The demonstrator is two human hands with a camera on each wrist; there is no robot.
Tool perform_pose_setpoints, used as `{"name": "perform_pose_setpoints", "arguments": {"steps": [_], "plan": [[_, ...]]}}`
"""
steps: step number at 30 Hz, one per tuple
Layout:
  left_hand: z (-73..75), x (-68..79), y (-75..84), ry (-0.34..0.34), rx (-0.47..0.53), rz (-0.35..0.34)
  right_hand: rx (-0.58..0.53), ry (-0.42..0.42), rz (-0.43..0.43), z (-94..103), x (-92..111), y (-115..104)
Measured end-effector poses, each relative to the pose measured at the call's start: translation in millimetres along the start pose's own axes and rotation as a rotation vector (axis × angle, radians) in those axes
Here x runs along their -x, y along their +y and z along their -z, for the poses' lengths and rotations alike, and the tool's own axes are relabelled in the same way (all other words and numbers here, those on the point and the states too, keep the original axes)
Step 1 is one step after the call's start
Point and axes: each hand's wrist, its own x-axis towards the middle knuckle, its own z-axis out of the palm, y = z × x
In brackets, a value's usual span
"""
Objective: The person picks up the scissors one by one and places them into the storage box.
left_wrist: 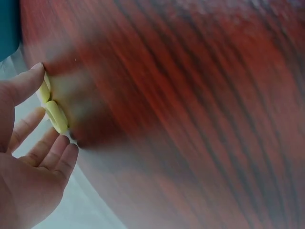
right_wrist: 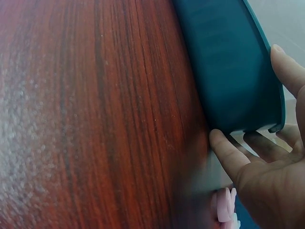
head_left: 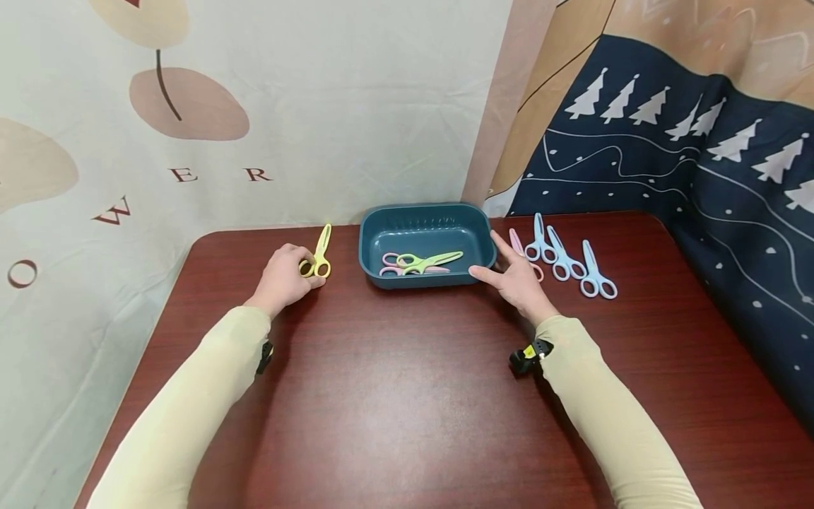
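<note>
My left hand [head_left: 284, 278] is at the handles of yellow scissors [head_left: 323, 251] on the table's left side, blades pointing away. Thumb and fingertips pinch the yellow ring handles [left_wrist: 56, 117] in the left wrist view. In the middle stands a dark teal plastic tray [head_left: 422, 283], holding green scissors [head_left: 435, 263] that cross over pink-purple scissors [head_left: 389, 271]. My right hand [head_left: 518, 284] rests against the tray's right end, fingers spread and fairly straight. Its thumb touches the rim while the other fingertips lie along the tray's end wall [right_wrist: 243, 114].
Right of the tray lie pink scissors [head_left: 516, 242], partly behind my right hand, and three light blue scissors [head_left: 591, 265] in a row. The dark red wooden table [head_left: 407, 396] meets a printed cloth [head_left: 356, 127] at its back edge and a navy cloth [head_left: 738, 226] at right.
</note>
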Motion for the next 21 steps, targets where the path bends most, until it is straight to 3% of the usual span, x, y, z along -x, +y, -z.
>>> {"name": "perform_pose_setpoints", "arguments": {"steps": [14,21], "plan": [[-4.1,2.2,7.4,0.048,-0.050,-0.004,0.009,0.004,0.006,-0.2,0,0],[-3.3,4.0,12.2,0.057,-0.089,0.059,0.004,0.003,0.009,0.0,0,1]]}}
